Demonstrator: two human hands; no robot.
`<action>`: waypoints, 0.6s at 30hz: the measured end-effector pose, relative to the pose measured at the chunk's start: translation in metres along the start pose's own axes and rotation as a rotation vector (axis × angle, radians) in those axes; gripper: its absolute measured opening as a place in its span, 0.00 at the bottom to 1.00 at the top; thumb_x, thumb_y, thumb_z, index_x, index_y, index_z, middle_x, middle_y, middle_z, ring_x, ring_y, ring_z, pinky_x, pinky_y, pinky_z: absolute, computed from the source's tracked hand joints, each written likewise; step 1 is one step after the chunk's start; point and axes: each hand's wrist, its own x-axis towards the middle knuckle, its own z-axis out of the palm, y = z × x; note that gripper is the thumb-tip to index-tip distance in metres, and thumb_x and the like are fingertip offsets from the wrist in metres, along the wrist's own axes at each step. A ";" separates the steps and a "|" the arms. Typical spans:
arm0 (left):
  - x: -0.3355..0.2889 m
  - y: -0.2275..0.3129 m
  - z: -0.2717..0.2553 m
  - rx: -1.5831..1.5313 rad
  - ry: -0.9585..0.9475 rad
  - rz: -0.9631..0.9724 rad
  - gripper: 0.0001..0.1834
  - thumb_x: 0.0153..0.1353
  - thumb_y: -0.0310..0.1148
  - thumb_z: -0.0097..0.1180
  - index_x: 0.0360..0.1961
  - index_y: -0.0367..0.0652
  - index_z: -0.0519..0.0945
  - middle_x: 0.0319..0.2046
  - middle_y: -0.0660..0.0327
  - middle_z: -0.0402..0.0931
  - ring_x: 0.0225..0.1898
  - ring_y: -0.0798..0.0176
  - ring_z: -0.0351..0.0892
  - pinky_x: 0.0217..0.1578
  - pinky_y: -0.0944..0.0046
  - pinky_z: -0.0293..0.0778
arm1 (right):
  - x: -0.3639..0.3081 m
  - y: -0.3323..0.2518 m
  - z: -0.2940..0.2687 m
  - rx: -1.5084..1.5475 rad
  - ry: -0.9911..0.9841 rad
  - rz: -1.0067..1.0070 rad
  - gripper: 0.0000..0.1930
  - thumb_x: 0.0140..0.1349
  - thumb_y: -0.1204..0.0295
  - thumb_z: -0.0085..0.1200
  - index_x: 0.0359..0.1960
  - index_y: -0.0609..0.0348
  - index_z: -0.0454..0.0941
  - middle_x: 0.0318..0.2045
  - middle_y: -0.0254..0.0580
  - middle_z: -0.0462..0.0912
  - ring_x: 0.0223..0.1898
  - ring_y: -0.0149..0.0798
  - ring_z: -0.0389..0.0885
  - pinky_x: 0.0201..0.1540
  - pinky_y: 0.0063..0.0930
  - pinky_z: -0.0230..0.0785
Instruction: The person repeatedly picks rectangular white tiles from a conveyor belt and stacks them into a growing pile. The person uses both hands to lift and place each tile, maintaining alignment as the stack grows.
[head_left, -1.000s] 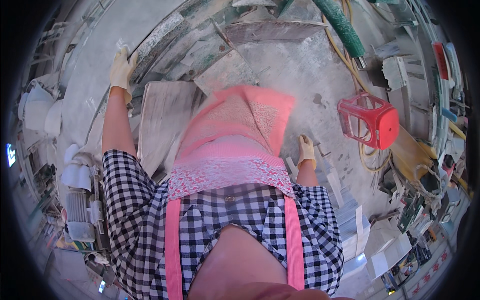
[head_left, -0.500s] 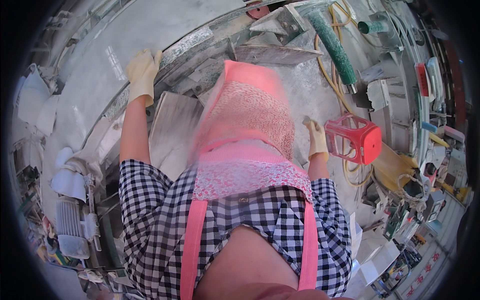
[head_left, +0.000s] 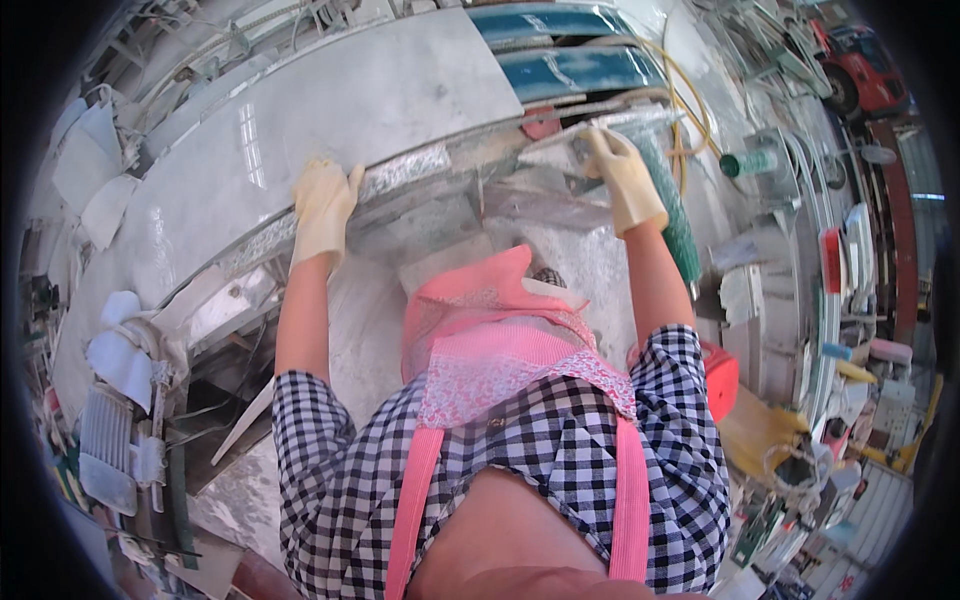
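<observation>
My left hand, in a cream rubber glove, rests at the near edge of a large pale slab. Its thumb stands apart from the fingers, and nothing shows in its grasp. Farther right, my right hand wears a matching glove. Its fingers are bent together beside the pale, dusty metal ledge past the slab's right end. Whatever may lie between those fingertips is too small or hidden to make out. A pink apron hangs at my front between both arms.
Blue-green glossy panels lie beyond the slab's right end. A yellow hose and a green pipe are by my right forearm. The red plastic container is partly behind my right sleeve. White-dusted machinery stands at left.
My right hand has risen from beside the red container to the ledge by the slab. Against the slab, my left hand sits farther right along its edge. The view has shifted, revealing the blue-green panels.
</observation>
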 end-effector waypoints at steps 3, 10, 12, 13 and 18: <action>0.010 0.029 0.003 -0.020 0.058 -0.086 0.29 0.67 0.54 0.52 0.47 0.34 0.83 0.47 0.46 0.82 0.52 0.46 0.80 0.51 0.50 0.75 | 0.098 -0.011 0.005 0.299 -0.070 -0.012 0.23 0.68 0.56 0.53 0.52 0.65 0.79 0.44 0.46 0.85 0.44 0.39 0.84 0.49 0.31 0.74; 0.009 0.055 0.017 0.117 -0.115 -0.311 0.30 0.62 0.55 0.54 0.38 0.33 0.85 0.45 0.42 0.82 0.51 0.43 0.80 0.53 0.49 0.74 | 0.250 0.024 0.101 -0.689 0.110 -0.550 0.17 0.55 0.63 0.58 0.43 0.62 0.78 0.28 0.53 0.85 0.36 0.54 0.86 0.43 0.46 0.77; 0.014 0.057 0.014 0.140 -0.067 -0.279 0.29 0.63 0.54 0.53 0.36 0.33 0.86 0.42 0.42 0.83 0.49 0.43 0.80 0.52 0.50 0.74 | 0.263 0.021 0.112 -0.650 0.092 -0.583 0.18 0.55 0.61 0.60 0.40 0.61 0.75 0.26 0.51 0.85 0.35 0.53 0.85 0.40 0.46 0.76; 0.016 0.057 0.011 0.163 -0.174 -0.311 0.29 0.63 0.54 0.52 0.36 0.33 0.86 0.42 0.42 0.83 0.49 0.43 0.81 0.52 0.50 0.74 | 0.268 0.017 0.112 -0.612 0.008 -0.532 0.18 0.55 0.61 0.60 0.40 0.61 0.75 0.26 0.51 0.85 0.35 0.54 0.85 0.40 0.47 0.76; 0.024 0.058 0.006 0.197 -0.188 -0.345 0.30 0.63 0.55 0.52 0.36 0.32 0.86 0.41 0.42 0.83 0.49 0.42 0.80 0.52 0.50 0.74 | 0.278 0.000 0.104 -0.166 -0.053 -0.151 0.22 0.53 0.58 0.63 0.43 0.60 0.76 0.35 0.59 0.84 0.42 0.60 0.83 0.47 0.49 0.75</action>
